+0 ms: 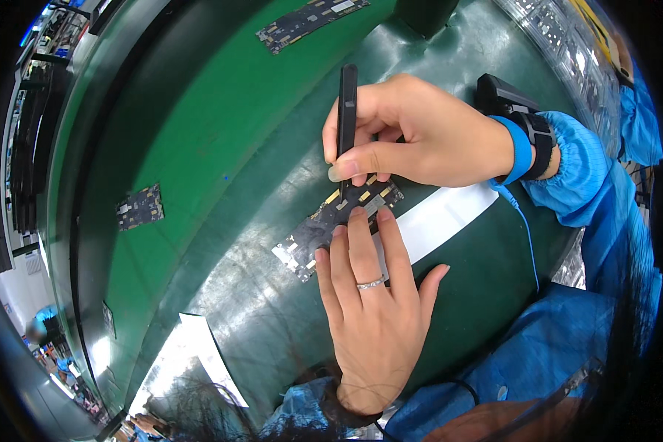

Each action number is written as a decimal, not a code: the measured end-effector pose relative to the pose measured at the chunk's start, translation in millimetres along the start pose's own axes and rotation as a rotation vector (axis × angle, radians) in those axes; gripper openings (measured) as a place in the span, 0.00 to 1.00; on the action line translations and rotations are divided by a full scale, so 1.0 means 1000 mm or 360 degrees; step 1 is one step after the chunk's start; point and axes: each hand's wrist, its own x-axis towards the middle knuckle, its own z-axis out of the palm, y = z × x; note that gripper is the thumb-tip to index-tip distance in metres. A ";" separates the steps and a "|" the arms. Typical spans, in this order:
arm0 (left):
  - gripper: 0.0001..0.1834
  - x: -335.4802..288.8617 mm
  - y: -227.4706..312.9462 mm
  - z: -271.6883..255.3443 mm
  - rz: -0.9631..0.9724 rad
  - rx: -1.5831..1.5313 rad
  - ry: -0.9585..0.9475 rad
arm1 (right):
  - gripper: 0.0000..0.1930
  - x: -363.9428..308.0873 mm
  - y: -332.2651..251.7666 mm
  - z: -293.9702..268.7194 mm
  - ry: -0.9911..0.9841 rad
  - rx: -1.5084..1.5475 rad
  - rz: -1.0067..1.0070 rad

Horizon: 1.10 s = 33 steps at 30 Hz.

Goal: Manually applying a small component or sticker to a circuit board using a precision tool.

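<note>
A dark circuit board [319,227] with gold and silver parts lies at the middle of the green work surface. My left hand [376,302] is spread flat, its fingertips resting on the board's near edge and a ring on one finger. Above the board's far half, my right hand [401,132] pinches a slim black pen-like tool [347,110]. The tool stands nearly upright, and its narrow tip points down at the board; whether it touches cannot be made out. A white paper strip [449,221] lies beside the board, partly beneath my left hand.
Another long circuit board [313,23] lies at the far side, and a small board [140,207] at the left. White paper [212,361] lies near the front. A blue wristband [519,147] on my right wrist has a coiled blue cord [527,228]. Clear plastic trays [560,44] stand far right.
</note>
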 end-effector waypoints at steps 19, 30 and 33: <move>0.42 0.009 0.000 0.001 -0.0049 0.0055 -0.0104 | 0.08 -0.013 -0.012 -0.014 0.0156 0.0164 -0.0086; 0.42 -0.025 0.031 -0.015 0.0004 0.0035 -0.0471 | 0.10 -0.030 -0.005 0.017 -0.0033 -0.0139 -0.0125; 0.42 -0.029 0.030 -0.010 0.0010 0.0062 -0.0449 | 0.10 -0.030 -0.003 0.020 -0.0020 -0.0172 -0.0097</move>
